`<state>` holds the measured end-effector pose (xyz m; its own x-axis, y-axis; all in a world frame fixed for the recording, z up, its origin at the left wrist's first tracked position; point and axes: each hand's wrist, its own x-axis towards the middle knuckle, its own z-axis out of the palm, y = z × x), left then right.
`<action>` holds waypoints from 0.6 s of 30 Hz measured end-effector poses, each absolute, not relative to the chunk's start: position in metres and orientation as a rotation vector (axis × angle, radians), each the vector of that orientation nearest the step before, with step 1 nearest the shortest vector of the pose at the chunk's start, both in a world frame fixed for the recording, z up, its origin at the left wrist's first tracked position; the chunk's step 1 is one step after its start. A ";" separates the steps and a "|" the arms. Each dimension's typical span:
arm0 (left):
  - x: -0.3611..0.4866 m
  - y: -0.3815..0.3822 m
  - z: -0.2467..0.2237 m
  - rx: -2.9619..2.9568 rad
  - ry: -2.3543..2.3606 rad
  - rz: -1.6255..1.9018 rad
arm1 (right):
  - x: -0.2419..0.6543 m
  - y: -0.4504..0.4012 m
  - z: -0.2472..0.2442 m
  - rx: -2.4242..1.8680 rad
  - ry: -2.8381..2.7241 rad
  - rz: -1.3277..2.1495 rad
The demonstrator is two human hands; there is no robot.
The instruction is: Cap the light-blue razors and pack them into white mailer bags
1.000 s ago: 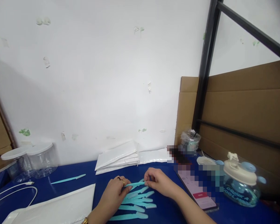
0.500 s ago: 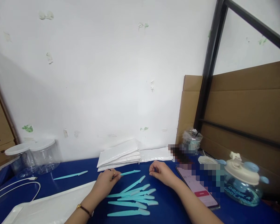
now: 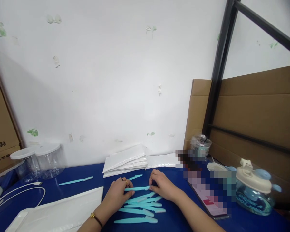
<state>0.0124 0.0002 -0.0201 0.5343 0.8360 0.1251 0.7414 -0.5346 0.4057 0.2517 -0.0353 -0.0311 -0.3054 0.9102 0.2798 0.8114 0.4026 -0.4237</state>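
Note:
Several turquoise eyebrow razors (image 3: 135, 220) lie in a loose, overlapping row on the blue table. One razor (image 3: 139, 188) is held level above the row. My left hand (image 3: 119, 193) pinches its left end between thumb and fingers. At the other end, my right hand (image 3: 160, 185) has its thumb and curled fingers closed on the tip. Just beyond it another razor (image 3: 136, 177) rests on the table, partly hidden by my left fingers. A single razor (image 3: 76, 180) lies apart on the left.
A white padded envelope (image 3: 60, 211) lies front left, and stacked white envelopes (image 3: 125, 161) stand against the wall. Clear lidded jars (image 3: 49, 162) and a white cable (image 3: 42, 195) are left. To the right are a phone (image 3: 214, 203), a water bottle (image 3: 253, 190) and a wrapped cup (image 3: 201, 146).
My left hand has let go of the farthest razor, which now lies on the table, and grips a nearer one. My right hand has come slightly left onto that razor's other end.

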 end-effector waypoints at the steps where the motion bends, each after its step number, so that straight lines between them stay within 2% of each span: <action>1: 0.013 0.000 -0.019 2.479 1.313 0.422 | 0.252 -0.035 -0.031 -1.462 -2.192 0.298; 11: 0.007 0.010 -0.011 2.539 1.196 0.486 | 0.261 -0.037 -0.019 -1.463 -2.237 0.191; 18: -0.013 0.026 -0.016 2.465 1.420 0.553 | 0.287 -0.030 -0.022 -1.577 -2.141 0.179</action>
<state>-0.0135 0.0262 -0.0159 0.4554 0.8670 0.2020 0.7750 -0.4978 0.3893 0.2868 -0.0302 -0.0223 -0.2270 0.9286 0.2935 0.8671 0.3299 -0.3733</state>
